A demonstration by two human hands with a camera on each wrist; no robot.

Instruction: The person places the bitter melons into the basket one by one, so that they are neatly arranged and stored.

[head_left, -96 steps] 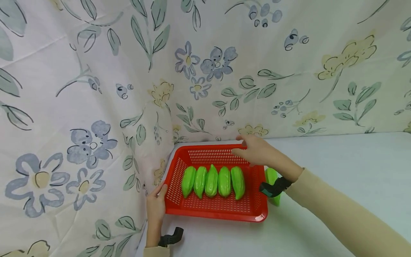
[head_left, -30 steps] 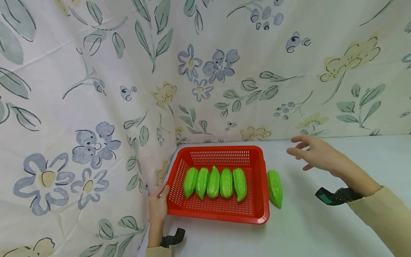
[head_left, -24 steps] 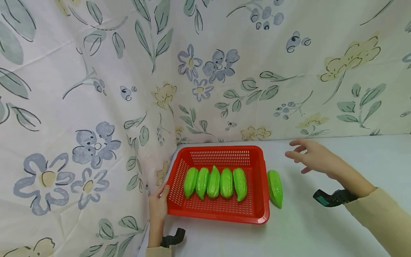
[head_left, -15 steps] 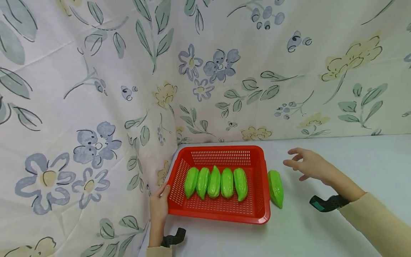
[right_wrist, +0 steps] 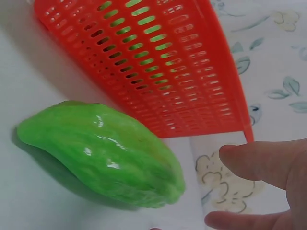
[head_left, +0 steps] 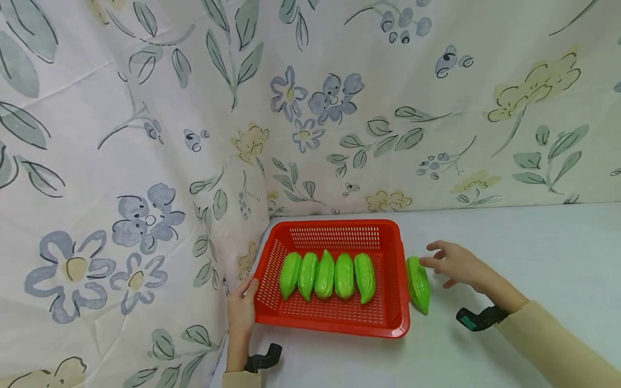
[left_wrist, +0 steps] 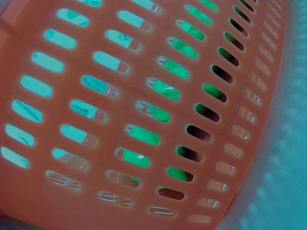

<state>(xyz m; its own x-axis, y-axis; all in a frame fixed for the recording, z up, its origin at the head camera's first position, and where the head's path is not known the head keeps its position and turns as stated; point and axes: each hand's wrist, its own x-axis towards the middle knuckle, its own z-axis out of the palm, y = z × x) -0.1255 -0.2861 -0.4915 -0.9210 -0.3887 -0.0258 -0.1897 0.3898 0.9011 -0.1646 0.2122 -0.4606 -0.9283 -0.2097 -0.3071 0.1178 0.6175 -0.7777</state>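
A red plastic basket (head_left: 335, 325) with slotted walls holds several glossy green gourds (head_left: 324, 275) lying side by side in a row. My left hand (head_left: 241, 310) grips the basket's left rim, thumb over the edge; the left wrist view shows the slotted basket wall (left_wrist: 139, 91) up close with green behind it. One more green gourd (right_wrist: 103, 153) lies on the table just outside the basket's right wall, tapered end toward me. My right hand (head_left: 458, 264) hovers at its upper right, holding nothing, fingers spread and loosely bent; in the right wrist view its fingertips are apart from the gourd.
A white table (head_left: 543, 258) stretches to the right of the basket. Floral cloth (head_left: 368, 124) hangs along the back and left sides, with the basket near their corner. Each wrist wears a black band with a small camera (head_left: 477, 319).
My right hand was over the basket's right side, then out to its right; now it has come down and leftward to the outside gourd. My left hand keeps its hold on the rim.
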